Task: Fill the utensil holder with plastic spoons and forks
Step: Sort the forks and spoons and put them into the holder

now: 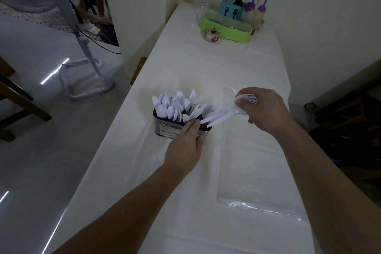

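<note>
Steadying the utensil holder [165,128] at mid-table, your left hand [185,146] is resting straight-fingered against its near right wall. Inside, spoons [171,105] are crowding the left, forks the right. Your right hand [261,109] is gripping a fork bundle [224,113], handles slanting down-left toward the rim, tines pointing right.

spoons [169,107]: white
forks [222,112]: white
utensil holder [165,128]: dark metallic tin, pale label with yellow print
table [247,161]: cream-white covering
tray [226,29] beyond the utensil holder: lime green
caddy [231,11] on the tray: teal, black fork motifs
squeeze bottles [256,11]: purple caps
</note>
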Demonstrator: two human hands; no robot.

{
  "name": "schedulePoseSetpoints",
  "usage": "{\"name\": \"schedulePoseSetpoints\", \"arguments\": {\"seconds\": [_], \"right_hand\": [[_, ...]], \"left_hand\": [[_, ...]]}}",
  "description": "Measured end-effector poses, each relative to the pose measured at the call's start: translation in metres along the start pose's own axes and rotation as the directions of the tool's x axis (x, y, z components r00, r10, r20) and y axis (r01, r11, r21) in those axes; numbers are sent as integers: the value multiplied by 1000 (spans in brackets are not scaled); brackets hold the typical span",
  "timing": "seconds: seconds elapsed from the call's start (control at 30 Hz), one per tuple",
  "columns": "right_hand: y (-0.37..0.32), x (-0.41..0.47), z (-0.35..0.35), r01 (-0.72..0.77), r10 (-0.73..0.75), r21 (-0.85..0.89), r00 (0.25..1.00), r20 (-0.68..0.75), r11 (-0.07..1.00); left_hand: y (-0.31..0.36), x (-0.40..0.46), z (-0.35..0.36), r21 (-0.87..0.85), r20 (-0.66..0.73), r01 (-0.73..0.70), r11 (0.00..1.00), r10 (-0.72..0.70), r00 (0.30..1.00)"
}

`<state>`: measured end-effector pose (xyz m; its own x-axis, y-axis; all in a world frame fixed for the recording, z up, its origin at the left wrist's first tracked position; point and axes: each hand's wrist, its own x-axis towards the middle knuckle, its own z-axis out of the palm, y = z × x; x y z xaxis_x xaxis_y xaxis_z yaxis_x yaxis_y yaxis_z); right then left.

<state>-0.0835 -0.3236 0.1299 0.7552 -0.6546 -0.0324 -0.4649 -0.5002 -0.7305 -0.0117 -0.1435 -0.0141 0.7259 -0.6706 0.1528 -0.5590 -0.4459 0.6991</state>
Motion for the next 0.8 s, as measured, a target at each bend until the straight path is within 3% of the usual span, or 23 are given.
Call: {"name": "schedulePoseSetpoints", "arguments": {"seconds": [0.3,0.5,0.8], "right_hand": [[-2,1,3,81,-81,-119,997,5,990],[-6,6,17,113,-113,-167,994,8,979],[0,14,29,141,-129,-249,990,66,958]], "left_hand": [[-1,3,11,-10,2,-142,990,142,990],[2,6,12,18,-26,-92,996,92,995],[13,27,7,225,-38,-20,974,30,999]]}}
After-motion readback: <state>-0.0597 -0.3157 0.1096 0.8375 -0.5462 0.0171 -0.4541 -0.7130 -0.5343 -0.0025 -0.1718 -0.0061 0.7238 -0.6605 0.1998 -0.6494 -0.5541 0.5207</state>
